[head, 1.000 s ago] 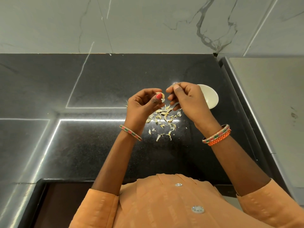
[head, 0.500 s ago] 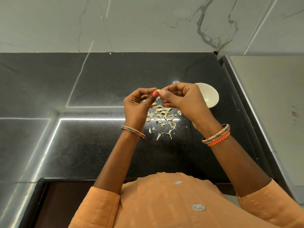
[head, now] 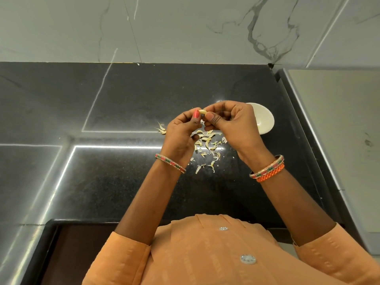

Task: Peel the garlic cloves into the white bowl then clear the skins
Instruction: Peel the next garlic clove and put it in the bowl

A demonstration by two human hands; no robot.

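A pale garlic clove (head: 202, 112) is pinched between the fingertips of both hands, held above the black counter. My left hand (head: 181, 132) grips it from the left with the thumb on top. My right hand (head: 232, 124) grips it from the right. Loose garlic skins (head: 207, 145) lie scattered on the counter beneath the hands, and a few more skins (head: 161, 129) lie just left of my left hand. The white bowl (head: 264, 120) stands behind my right hand, partly hidden by it; its contents are hard to make out.
The black granite counter (head: 123, 112) runs back to a grey marble wall (head: 185, 27). A raised black edge and a pale surface (head: 333, 120) border the counter on the right. The counter's front edge (head: 102, 221) lies near my body.
My two hands have come together and both now pinch the clove; a second ago they were slightly apart with the clove in my left hand only.
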